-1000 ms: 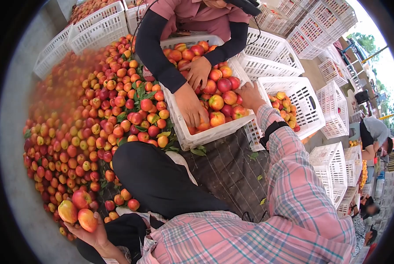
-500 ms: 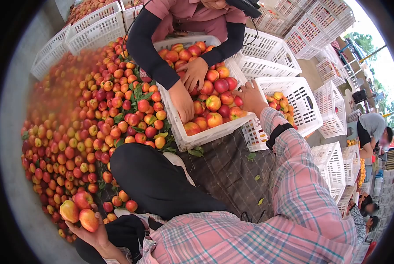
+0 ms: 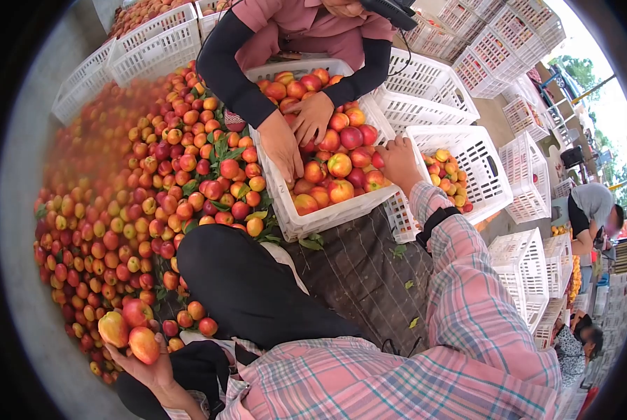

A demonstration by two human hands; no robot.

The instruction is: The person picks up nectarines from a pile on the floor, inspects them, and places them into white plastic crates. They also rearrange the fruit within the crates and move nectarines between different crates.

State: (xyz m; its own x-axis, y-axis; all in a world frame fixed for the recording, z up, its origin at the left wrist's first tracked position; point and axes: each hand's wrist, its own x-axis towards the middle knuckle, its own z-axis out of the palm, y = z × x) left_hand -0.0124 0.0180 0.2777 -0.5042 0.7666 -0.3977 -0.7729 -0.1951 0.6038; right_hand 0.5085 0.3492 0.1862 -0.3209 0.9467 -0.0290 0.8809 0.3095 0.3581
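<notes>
Three red-and-yellow nectarines (image 3: 143, 344) rest in my left hand (image 3: 149, 367), its fingers curled under them at the lower left, above the loose heap. My right hand (image 3: 401, 166) is at the right side of a white crate (image 3: 313, 222) filled with nectarines (image 3: 339, 165). Its fingers bend down beside the fruit at the rim; their tips are hidden, so what they grip cannot be made out. Across from me, a co-worker's two hands (image 3: 280, 145) lie on the fruit in the same crate, one at its left wall.
A large heap of nectarines (image 3: 110, 241) with some leaves spreads on the left. Right of the filled crate stands another white crate (image 3: 492, 168) with smaller yellow-red fruit. Stacked crates (image 3: 509, 42) are at the back right. Other people (image 3: 593, 210) bend at the far right.
My right hand has drawn its stretched fingers in and bent them at the crate's rim. The co-worker's hand at the left wall has lifted slightly. My left hand keeps its nectarines.
</notes>
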